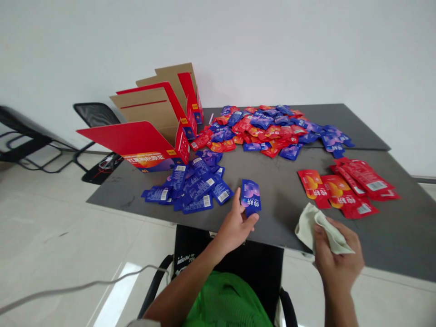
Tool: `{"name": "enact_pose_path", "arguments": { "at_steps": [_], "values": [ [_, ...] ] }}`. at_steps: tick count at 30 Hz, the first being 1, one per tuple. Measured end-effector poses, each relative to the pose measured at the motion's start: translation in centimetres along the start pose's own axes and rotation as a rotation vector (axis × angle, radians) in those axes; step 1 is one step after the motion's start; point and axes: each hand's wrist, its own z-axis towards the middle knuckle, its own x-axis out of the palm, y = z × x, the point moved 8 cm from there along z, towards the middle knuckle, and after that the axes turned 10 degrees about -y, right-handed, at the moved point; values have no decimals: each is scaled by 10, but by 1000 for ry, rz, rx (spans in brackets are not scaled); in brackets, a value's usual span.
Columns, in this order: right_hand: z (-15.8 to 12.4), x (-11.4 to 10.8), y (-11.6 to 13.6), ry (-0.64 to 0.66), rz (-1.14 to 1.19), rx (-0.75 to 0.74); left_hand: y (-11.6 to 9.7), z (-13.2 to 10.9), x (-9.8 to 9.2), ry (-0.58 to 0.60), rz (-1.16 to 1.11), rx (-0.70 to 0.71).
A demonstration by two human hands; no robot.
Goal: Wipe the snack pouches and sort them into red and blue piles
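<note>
My left hand (238, 224) grips a blue sachet (250, 195) by its lower end, with the printed fruit side turned up, over the front part of the table. In my right hand (339, 254) is a folded pale green cloth (309, 225), pinched between thumb and fingers near the table's front edge. To the left of my left hand lies a loose heap of blue sachets (197, 186), many with barcodes showing. Beyond the cloth, red sachets (340, 193) with orange fruit prints overlap each other on the right.
Open red cardboard boxes (146, 150) stand in a row at the table's left side. A large mixed pile of red and blue sachets (262, 125) covers the back middle of the grey table (272, 175). A black chair (97, 113) stands at the left, and a cable (85, 286) crosses low left.
</note>
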Motion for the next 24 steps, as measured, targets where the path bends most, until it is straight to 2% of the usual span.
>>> {"name": "enact_pose_path", "arguments": {
  "at_steps": [6, 10, 12, 15, 19, 21, 24],
  "values": [
    [0, 0, -3, -1, -22, 33, -20, -24, -18, 70, 646, 250],
    [0, 2, -2, 3, -30, 49, -28, -46, -8, 33, 969, 458],
    [0, 2, 0, 4, -28, 63, -29, -55, 5, 13, 1036, 590],
    [5, 3, 0, 59, -28, 126, -23, -66, 26, 59, 1081, 768],
    [24, 13, 1, 238, 3, 175, -15, -70, 31, 82, 1127, 876],
    [42, 17, 11, 260, 14, 108, -14, -70, 27, 68, 1127, 895],
    [68, 33, 45, 278, 73, -105, -13, -69, 24, 50, 1107, 921]
  ]
}}
